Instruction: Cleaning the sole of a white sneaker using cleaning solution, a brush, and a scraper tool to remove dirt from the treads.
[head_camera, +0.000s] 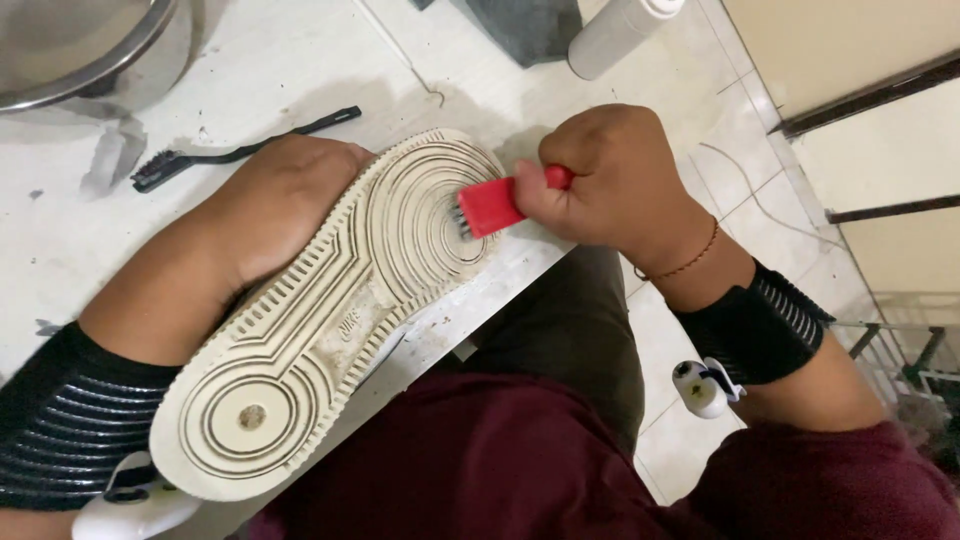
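The right hand (610, 180) is clamped around a red brush (495, 205), its bristles pressed against the front part of a shoe (330, 310) sole. The left hand (285, 200) grips the shoe from the side, holding it sole-up at the edge of the white bench (270, 70). A black brush (235, 152) lies on the bench beyond the left hand, near a metal bowl (90, 50).

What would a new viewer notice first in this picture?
First, the dirty white shoe sole turned upward in the middle, held by the left hand. Next, the red brush in the right hand, its bristles on the sole's front. A black brush lies on the table behind.
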